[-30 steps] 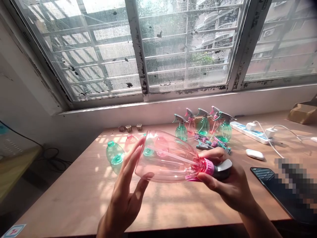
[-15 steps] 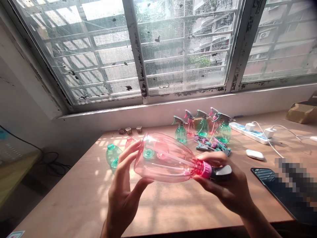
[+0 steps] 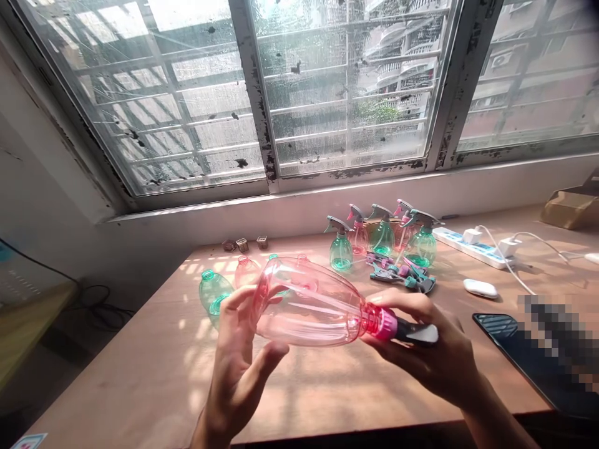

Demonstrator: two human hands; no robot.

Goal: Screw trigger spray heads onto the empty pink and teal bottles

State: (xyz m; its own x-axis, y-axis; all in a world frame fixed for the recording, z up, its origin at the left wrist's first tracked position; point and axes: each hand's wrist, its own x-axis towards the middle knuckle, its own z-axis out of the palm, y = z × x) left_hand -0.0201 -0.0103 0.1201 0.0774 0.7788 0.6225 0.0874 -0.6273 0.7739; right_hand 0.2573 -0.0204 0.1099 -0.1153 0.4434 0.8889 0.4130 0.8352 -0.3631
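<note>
A clear pink spray bottle (image 3: 309,305) lies sideways in the air above the table, its base to the left. My right hand (image 3: 435,355) grips it around the pink collar and dark spray head; part of the grip is hidden behind the bottle. My left hand (image 3: 238,368) is at the base with fingers spread, some reaching behind the clear wall. Its thumb stands apart below the bottle; whether the fingers touch it I cannot tell. Behind are a headless green bottle (image 3: 213,290), a pink one (image 3: 246,268), and others partly hidden.
Several green and pink spray bottles (image 3: 340,251) stand at the back, with loose spray heads (image 3: 402,274) before them. To the right lie a power strip (image 3: 472,248), a white case (image 3: 481,288) and a phone (image 3: 510,355). A cardboard box (image 3: 568,209) sits far right.
My left thumb has come away from the bottle's underside and the left fingers have opened and shifted behind its base. The bottle has turned slightly in my right hand.
</note>
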